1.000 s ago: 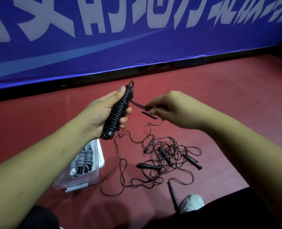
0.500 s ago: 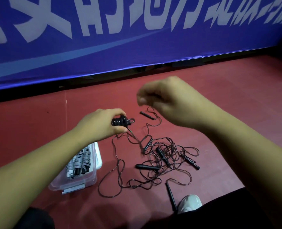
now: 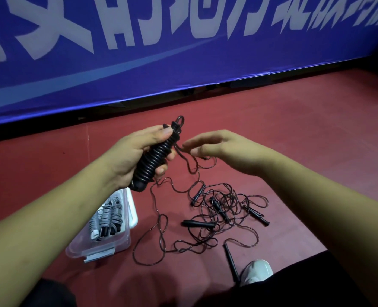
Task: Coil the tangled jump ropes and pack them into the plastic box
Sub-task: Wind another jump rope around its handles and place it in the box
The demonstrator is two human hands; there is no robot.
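Below our left forearm, lower than the left grip (image 3: 137,156), the clear plastic box (image 3: 117,245) stands open-topped on the red floor (image 3: 294,151). In it we see coiled grey ropes (image 3: 108,218) lying side by side, their black and white ends pointing toward us. Our left grip is clamped round a black jump rope (image 3: 154,160) wound into a tight coil. It is held tilted, with a small loop standing out above the thumb and the lower end showing under the heel of the hand. Just right of that coil our right grip (image 3: 223,151) hangs with its fingers apart and loosely straight. A loose strand (image 3: 183,156) drops from the coil's top past those fingertips; we cannot tell whether they touch it. Below the right grip, the tangled ropes (image 3: 223,209) sprawl on the floor to the right of the box, their black handles scattered among the loops.
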